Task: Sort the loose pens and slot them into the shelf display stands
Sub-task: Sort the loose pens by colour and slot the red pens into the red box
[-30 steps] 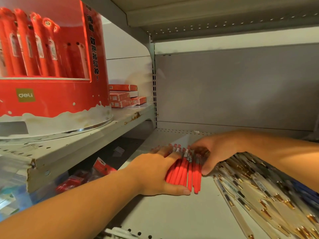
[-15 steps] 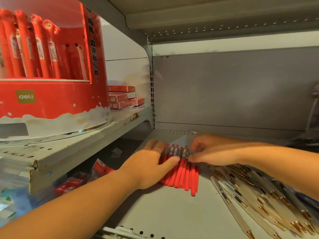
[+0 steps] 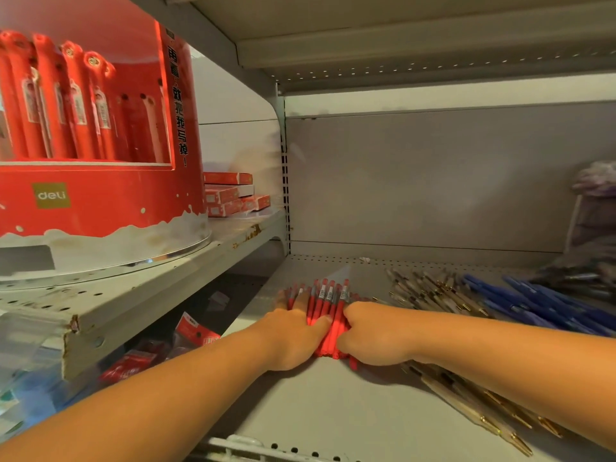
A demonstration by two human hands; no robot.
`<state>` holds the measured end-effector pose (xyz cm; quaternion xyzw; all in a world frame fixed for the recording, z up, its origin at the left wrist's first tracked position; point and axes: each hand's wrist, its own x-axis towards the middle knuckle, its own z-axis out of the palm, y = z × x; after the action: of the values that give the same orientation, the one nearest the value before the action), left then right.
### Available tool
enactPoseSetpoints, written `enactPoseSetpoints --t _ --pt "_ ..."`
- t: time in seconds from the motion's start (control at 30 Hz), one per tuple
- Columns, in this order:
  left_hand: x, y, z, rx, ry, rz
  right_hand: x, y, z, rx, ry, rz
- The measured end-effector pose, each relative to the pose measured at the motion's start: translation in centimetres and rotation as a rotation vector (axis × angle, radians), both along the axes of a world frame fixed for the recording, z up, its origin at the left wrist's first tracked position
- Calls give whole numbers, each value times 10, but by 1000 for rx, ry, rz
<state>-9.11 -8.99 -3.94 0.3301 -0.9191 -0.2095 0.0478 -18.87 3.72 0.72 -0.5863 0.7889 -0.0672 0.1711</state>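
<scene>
- Both your left hand [image 3: 293,331] and right hand [image 3: 373,333] have closed round the red pens [image 3: 328,296], below-right of the Deli display stand [image 3: 100,195].
- Bundle gathered: slotting likely comes next.

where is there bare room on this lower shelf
Bare lower shelf lies on the near side of the red pens, up to the front edge. A narrower bare strip runs behind them to the back panel. The right side is crowded with clear pens and blue pens.
</scene>
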Motion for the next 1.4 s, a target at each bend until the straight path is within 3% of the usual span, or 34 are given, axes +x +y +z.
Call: enactPoseSetpoints --t 0.17,0.37,0.5,0.7,0.83,0.97,1.1,1.2,1.4 --pt "4 -13 4 -53 0 -31 -3 4 3 -79 -133 -98" --pt "8 -15 6 -119 39 -29 -23 42 20 -61 234 -129" --pt "6 -2 15 -208 53 -51 -34 72 15 27 180 -122" --pt "1 30 34 -471 145 -158 -51 81 0 -99 134 -179" --pt "-14 58 41 -484 210 -246 -57 75 -7 -155 232 -200" --pt "-36 81 37 -269 154 -300 -62 68 -14 -185 274 -209" --pt "-57 86 36 -330 -28 -255 -70 69 -11 -215 266 -148" --pt "-68 84 40 -365 -154 -227 -77 80 -2 -209 122 -16" --pt "-80 73 48 -330 -211 -82 -81 95 5 -102 59 222"
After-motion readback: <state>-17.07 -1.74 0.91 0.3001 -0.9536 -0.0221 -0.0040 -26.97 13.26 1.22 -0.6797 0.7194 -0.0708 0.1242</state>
